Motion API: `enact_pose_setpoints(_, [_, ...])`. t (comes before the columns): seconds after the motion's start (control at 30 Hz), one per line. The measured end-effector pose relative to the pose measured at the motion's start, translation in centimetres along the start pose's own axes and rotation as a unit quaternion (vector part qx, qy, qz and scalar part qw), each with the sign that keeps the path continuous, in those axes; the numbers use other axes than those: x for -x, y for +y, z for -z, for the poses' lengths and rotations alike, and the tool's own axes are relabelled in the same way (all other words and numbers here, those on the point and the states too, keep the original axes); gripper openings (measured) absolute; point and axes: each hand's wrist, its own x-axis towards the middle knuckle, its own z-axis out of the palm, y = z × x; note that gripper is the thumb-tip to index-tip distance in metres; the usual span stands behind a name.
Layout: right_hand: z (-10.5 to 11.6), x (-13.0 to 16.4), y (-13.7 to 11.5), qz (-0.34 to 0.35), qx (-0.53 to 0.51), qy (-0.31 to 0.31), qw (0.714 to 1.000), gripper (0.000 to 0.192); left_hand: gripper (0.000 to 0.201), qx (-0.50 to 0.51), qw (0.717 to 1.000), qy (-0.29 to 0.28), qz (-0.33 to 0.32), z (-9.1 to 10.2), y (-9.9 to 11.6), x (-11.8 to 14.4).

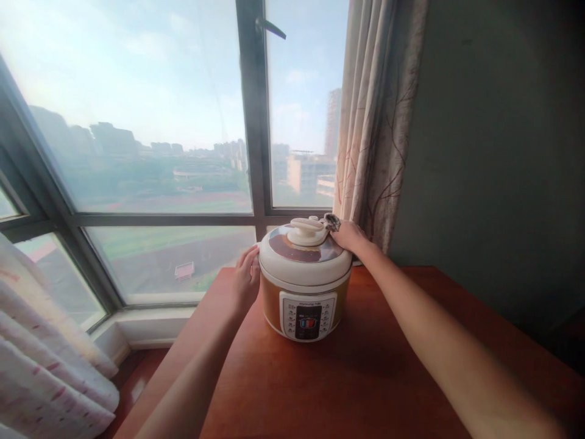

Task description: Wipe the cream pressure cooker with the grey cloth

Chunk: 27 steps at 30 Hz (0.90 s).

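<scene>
Left hand [247, 277] flat against cooker [305, 277], fingers together, right hand [351, 236] pinching half-hidden cloth [332, 222]

Two bare forearms, no sleeves in view, left hand [247, 277] and right hand [350, 236] without rings, wrists without watch

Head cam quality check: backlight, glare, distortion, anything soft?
Head view: strong backlight from the window, sky nearly blown out and the skyline hazy; the wall on the right falls dark. The window frame bows from wide-angle distortion. The cooker is sharp with a readable panel, the table shows soft sheen, the left hand and right hand are evenly lit, and the forearms soften near the bottom edge.
</scene>
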Motion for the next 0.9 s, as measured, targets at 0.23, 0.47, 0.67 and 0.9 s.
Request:
enact_pose_setpoints(0.23, [1.0, 1.8, 0.5, 0.084, -0.022, 0.008, 0.996, 0.035, 0.041, 0.020, 1.000, -0.004, 0.015, -0.1, 0.3, -0.1])
enact_pose_setpoints(0.47, [1.1, 6.3, 0.8, 0.295, -0.103, 0.088, 0.946, 0.045, 0.044, 0.045, 0.993, -0.057, 0.089, 1.4, 2.1, -0.8])
enact_pose_setpoints(0.67, [1.0, 9.7, 0.7, 0.316, -0.076, 0.099, 0.941, 0.055, 0.047, 0.104, 0.982, -0.079, 0.135, 2.1, 2.5, -1.7])
enact_pose_setpoints(0.9, [1.8, 13.7, -0.1, 0.313, -0.084, 0.088, 0.942, 0.070, 0.048, 0.034, 0.990, -0.049, 0.129, 1.7, 3.9, -4.4])
